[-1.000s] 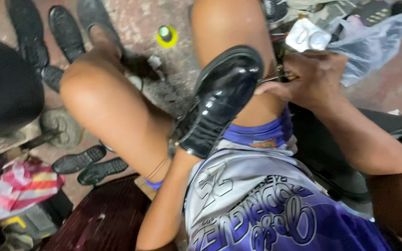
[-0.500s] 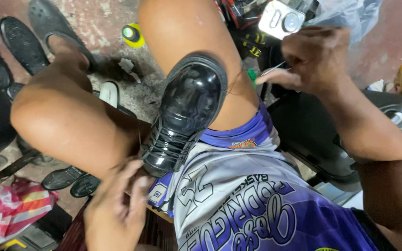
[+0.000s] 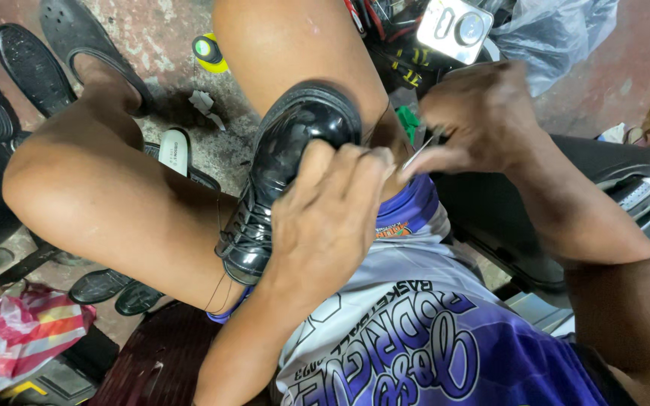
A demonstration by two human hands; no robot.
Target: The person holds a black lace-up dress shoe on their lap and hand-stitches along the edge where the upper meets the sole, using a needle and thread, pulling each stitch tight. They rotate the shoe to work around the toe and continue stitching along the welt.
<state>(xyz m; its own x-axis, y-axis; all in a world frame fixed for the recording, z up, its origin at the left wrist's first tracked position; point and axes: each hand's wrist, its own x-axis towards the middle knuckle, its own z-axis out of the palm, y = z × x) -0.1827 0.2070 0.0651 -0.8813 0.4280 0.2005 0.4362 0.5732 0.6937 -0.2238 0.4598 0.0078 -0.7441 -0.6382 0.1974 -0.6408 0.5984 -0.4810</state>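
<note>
The glossy black shoe [image 3: 283, 165] lies wedged between the person's thighs, long axis running from 7 to 1 o'clock, toe toward 1. The left hand [image 3: 325, 225] has its grip clasped over the toe end; at 3 o'clock, the right hand [image 3: 475, 120] pinches a thin needle [image 3: 420, 153], its tip toward the shoe.

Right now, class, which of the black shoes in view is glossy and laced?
The glossy black laced shoe on the person's lap, under the left hand. The other dark shoes lie on the floor, matte and unlaced.
</note>
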